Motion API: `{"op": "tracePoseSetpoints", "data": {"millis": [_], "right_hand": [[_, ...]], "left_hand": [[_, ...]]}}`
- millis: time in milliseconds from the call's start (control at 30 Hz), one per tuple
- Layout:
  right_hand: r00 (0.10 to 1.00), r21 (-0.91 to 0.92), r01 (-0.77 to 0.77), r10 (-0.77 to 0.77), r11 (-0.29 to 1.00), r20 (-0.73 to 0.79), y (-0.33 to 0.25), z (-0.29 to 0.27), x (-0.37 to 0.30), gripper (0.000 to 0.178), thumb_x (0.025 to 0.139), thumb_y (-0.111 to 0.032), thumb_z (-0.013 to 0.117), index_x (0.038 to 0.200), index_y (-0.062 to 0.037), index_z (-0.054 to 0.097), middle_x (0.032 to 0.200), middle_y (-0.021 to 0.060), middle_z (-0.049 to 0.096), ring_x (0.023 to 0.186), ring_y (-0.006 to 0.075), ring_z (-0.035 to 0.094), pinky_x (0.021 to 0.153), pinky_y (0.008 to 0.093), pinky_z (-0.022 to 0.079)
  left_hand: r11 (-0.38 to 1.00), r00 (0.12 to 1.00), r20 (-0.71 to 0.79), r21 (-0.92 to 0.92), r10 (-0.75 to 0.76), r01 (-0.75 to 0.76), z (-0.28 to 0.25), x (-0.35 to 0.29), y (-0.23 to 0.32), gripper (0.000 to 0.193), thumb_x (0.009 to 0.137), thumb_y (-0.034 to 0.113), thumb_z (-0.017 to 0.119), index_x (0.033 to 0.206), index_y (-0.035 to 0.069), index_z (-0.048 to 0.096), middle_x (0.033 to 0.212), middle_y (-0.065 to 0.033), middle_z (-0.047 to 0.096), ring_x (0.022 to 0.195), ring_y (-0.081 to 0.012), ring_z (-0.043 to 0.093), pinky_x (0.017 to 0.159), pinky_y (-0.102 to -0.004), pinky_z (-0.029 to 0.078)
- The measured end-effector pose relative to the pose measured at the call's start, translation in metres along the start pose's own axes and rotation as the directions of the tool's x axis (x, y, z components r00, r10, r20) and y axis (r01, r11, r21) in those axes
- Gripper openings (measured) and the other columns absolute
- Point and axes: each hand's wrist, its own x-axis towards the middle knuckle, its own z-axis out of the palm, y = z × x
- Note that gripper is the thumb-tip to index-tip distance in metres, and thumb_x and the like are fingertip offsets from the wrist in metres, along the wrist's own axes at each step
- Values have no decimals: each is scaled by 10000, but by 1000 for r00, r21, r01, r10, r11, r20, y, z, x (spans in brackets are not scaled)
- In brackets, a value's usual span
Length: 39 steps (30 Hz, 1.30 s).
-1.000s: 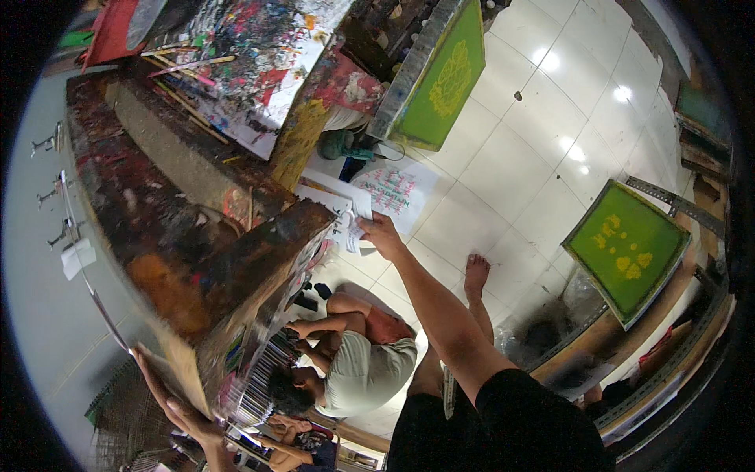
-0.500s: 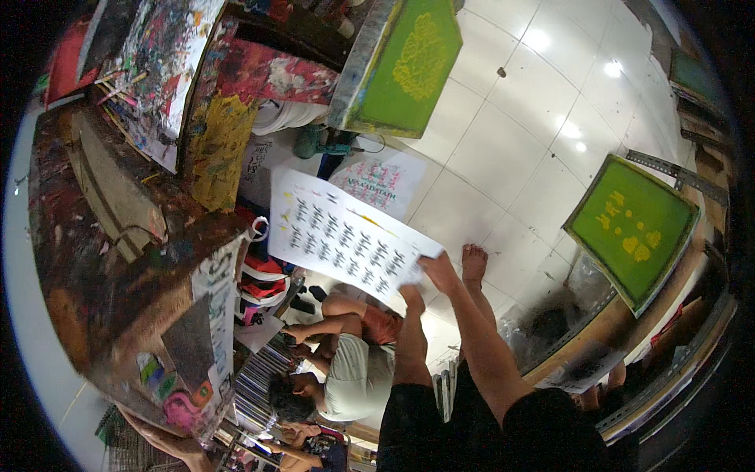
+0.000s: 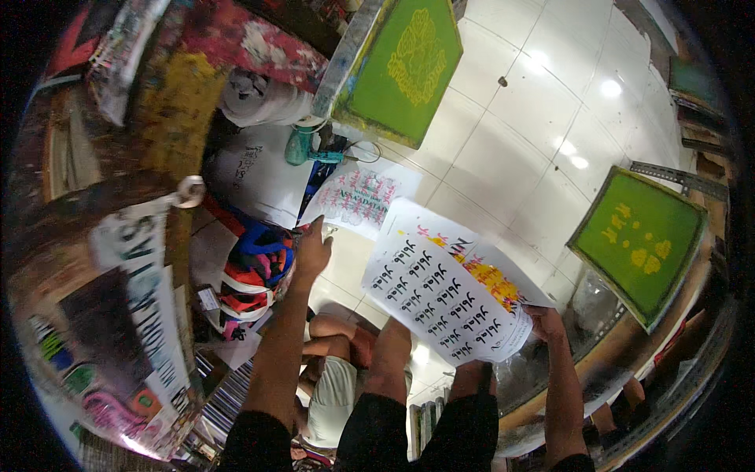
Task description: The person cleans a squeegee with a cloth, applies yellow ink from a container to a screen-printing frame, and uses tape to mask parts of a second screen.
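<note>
My right hand (image 3: 544,322) is closed on the right edge of white printed sheets (image 3: 431,295). The front sheet carries rows of black script. Orange, yellow and pink print shows on paper behind it, and the sheets bow a little in the air above my knees. On the left, my left hand (image 3: 314,248) reaches forward with its index finger stretched out. Its fingertips are at the near left corner of another white sheet (image 3: 334,206), which has pink print and dark green lettering. Whether they touch that sheet, I cannot tell.
Two green screen-printing frames (image 3: 405,71) (image 3: 637,244) stand ahead and at the right. A teal bottle (image 3: 300,145) is beside a white roll (image 3: 263,98). A paint-stained bench (image 3: 169,118) fills the left. Below it lies a red and blue bag (image 3: 255,271). A person (image 3: 334,401) sits nearby.
The sheets in my right hand have swung right and nearer, turning and showing coloured print behind. My left arm has come into view, reaching toward the other sheet. The view has shifted.
</note>
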Motion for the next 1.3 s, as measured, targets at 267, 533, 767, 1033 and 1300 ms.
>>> {"op": "tracePoseSetpoints", "data": {"millis": [267, 533, 767, 1033, 1300], "right_hand": [[990, -22, -73, 76, 997, 119, 58, -45, 140, 467, 868, 38, 640, 1314, 75, 509, 1258, 190, 629, 1082, 279, 651, 943, 400, 553], [959, 46, -132, 116, 990, 258, 63, -26, 197, 432, 887, 57, 613, 1302, 112, 508, 1210, 231, 654, 1048, 325, 690, 901, 430, 596], [886, -111, -97, 136, 989, 444, 53, -17, 240, 441, 875, 49, 639, 1291, 135, 518, 1260, 248, 615, 1149, 332, 632, 1005, 434, 530], [924, -318, -129, 230, 939, 305, 71, 32, 287, 243, 906, -32, 667, 1131, 53, 634, 1021, 112, 697, 815, 175, 635, 731, 314, 524], [969, -53, -57, 68, 997, 237, 123, -2, 321, 550, 914, -221, 649, 1389, 7, 491, 1236, 127, 656, 1086, 260, 661, 894, 430, 549]], "left_hand": [[913, 976, -91, 345, -196, 216, 92, 105, -78, 620, 816, 325, 723, 1312, 5, 532, 1289, -240, 580, 1174, -408, 549, 962, -536, 435], [378, 847, 228, -817, -481, 434, 57, 36, -13, 234, 887, 194, 600, 1093, 93, 643, 1002, -110, 639, 931, -277, 593, 800, -447, 497], [-105, 832, 519, -855, -197, 508, 35, -50, -1, 438, 957, 173, 584, 1381, 68, 551, 1223, -122, 638, 1155, -253, 591, 973, -415, 511], [54, 830, 515, -842, -216, 537, 92, -95, -38, 457, 979, 198, 600, 1397, 28, 529, 1243, -158, 645, 1120, -277, 631, 891, -398, 539], [967, 949, 295, -187, -112, 172, 74, -73, 14, 512, 952, 252, 691, 1378, 5, 551, 1279, -164, 651, 1141, -290, 647, 882, -382, 546]]}}
